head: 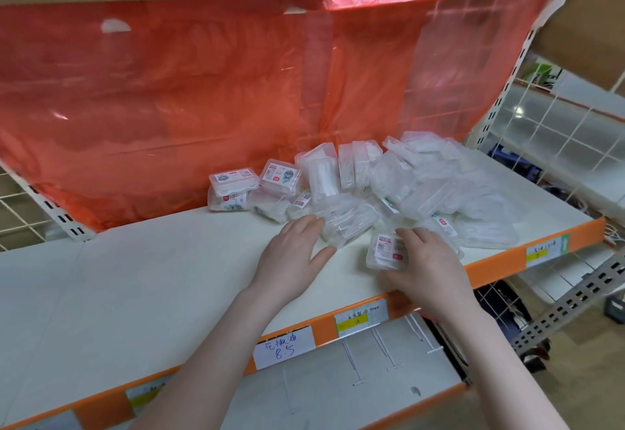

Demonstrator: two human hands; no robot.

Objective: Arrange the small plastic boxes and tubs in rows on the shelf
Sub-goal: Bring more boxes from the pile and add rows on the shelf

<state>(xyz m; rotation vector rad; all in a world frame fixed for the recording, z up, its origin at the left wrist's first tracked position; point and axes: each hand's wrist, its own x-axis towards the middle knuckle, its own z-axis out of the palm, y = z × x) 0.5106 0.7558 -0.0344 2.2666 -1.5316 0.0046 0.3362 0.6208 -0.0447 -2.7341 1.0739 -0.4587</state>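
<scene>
A white shelf [135,277] with an orange front edge carries a heap of clear plastic boxes [422,179] right of centre. The left hand [291,253] lies flat, fingers straight, against one clear box [345,223]; the right hand [426,267] grips a labelled box [384,250].

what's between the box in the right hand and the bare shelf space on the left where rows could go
Only the left hand, resting against a clear box beside it. Past that, the shelf runs bare leftward from the labelled box under the right hand.
</scene>
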